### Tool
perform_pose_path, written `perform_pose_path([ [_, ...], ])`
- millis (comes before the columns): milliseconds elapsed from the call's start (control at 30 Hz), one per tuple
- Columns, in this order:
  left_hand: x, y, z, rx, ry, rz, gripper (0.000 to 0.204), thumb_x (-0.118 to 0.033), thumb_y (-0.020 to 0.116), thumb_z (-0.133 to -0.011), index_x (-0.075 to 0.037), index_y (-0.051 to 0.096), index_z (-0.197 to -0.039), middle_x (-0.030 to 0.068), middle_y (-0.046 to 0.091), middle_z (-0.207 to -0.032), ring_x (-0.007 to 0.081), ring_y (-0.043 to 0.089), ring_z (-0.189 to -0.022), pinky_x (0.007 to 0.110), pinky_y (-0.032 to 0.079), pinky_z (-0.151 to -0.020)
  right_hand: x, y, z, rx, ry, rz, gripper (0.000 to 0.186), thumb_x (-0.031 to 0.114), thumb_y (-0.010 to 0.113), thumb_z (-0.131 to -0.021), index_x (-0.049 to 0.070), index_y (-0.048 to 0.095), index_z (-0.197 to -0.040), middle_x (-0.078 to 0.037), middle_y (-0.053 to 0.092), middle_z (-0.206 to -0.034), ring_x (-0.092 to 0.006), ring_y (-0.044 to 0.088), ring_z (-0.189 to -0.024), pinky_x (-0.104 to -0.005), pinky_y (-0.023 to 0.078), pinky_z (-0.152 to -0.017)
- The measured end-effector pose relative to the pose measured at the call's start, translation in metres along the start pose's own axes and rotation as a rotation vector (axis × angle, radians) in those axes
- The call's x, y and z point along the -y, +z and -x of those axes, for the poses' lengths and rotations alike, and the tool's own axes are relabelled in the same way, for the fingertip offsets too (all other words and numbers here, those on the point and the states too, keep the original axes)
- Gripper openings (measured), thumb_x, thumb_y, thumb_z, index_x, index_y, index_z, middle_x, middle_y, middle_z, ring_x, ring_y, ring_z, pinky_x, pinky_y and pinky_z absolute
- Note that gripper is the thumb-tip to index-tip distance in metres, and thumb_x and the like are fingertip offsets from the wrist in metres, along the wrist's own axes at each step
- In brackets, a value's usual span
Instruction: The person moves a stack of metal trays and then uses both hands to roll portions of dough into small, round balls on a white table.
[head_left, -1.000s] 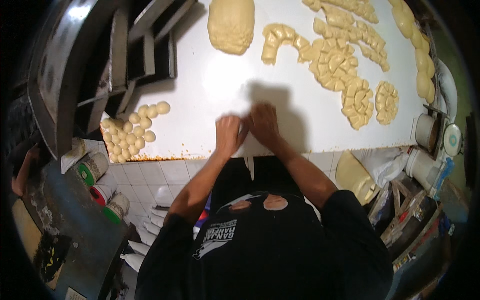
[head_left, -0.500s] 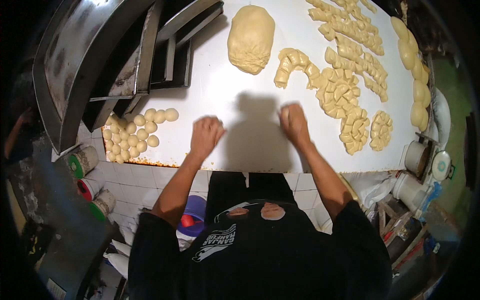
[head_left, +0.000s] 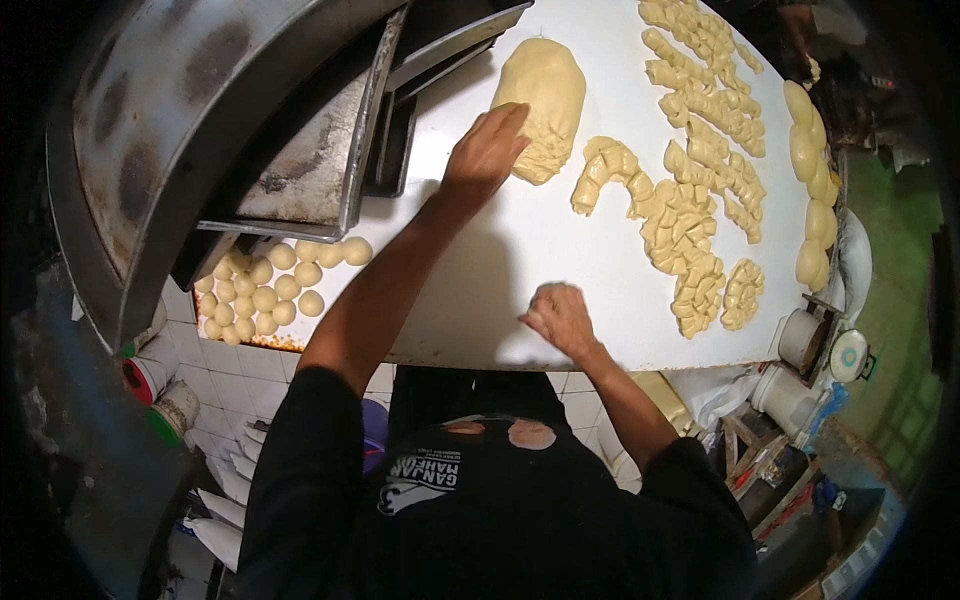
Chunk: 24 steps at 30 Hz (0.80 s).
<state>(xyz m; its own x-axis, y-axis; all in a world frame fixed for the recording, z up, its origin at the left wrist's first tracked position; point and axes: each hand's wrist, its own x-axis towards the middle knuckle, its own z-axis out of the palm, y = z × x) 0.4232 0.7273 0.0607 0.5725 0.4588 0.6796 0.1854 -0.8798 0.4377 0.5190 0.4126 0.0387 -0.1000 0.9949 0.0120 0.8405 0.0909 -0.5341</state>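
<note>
A large smooth lump of pale dough (head_left: 550,90) lies toward the back of the white table, its near end torn and rough. My left hand (head_left: 485,150) reaches out to it, fingers stretched and resting against its near left side. Close to the front edge, my right hand (head_left: 562,318) is curled with its knuckles up, low over the tabletop. Whatever may be under or inside its fingers is hidden. To the left sits a cluster of small dough balls (head_left: 264,298). Right of the lump, a curved row of cut dough pieces (head_left: 610,165) joins further pieces.
Dark metal baking pans (head_left: 300,150) are stacked at the left. Strips of cut dough (head_left: 715,115) and plump dough pieces (head_left: 812,190) line the right side. The white table (head_left: 450,300) ends just before my body. Buckets (head_left: 175,412) stand on the floor at left.
My left hand has gone from the table's front forward to the dough lump, its fist opening out. My right hand has come slightly nearer me, still curled. The whole view has shifted.
</note>
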Motion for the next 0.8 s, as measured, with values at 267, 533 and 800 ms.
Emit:
perform_pose_path([
  [267, -0.127, -0.085, 0.197, 0.756, -0.327, 0.152, 0.047, -0.034, 0.077, -0.088, -0.001, 0.066, -0.121, 0.0220, 0.067, -0.120, 0.0351, 0.065, -0.115, 0.046, 0.051, -0.101, 0.028, 0.044, -0.002, -0.208, 0.078, 0.023, 0.030, 0.027, 0.083, -0.085, 0.009, 0.068, -0.103, -0.012, 0.063, -0.108, -0.0338, 0.059, -0.105, -0.0509, 0.046, -0.093],
  [533, -0.147, -0.014, 0.191, 0.553, -0.534, -0.220, 0.020, -0.020, 0.077, -0.088, -0.008, 0.064, -0.096, 0.0163, 0.064, -0.097, 0.0369, 0.059, -0.089, 0.050, 0.044, -0.079, 0.000, 0.056, -0.047, -0.096, 0.307, 0.192, 0.019, 0.028, 0.070, -0.090, 0.010, 0.073, -0.096, -0.011, 0.067, -0.106, -0.0351, 0.061, -0.107, -0.0528, 0.047, -0.095],
  [800, -0.118, -0.029, 0.168, 0.190, -0.632, -0.239, 0.013, -0.018, 0.073, -0.090, -0.008, 0.065, -0.093, 0.0127, 0.062, -0.097, 0.0369, 0.056, -0.092, 0.048, 0.042, -0.084, -0.028, 0.011, -0.068, -0.083, 0.054, 0.135, 0.027, 0.030, 0.079, -0.086, 0.005, 0.067, -0.087, -0.014, 0.065, -0.095, -0.0364, 0.061, -0.095, -0.0495, 0.047, -0.089],
])
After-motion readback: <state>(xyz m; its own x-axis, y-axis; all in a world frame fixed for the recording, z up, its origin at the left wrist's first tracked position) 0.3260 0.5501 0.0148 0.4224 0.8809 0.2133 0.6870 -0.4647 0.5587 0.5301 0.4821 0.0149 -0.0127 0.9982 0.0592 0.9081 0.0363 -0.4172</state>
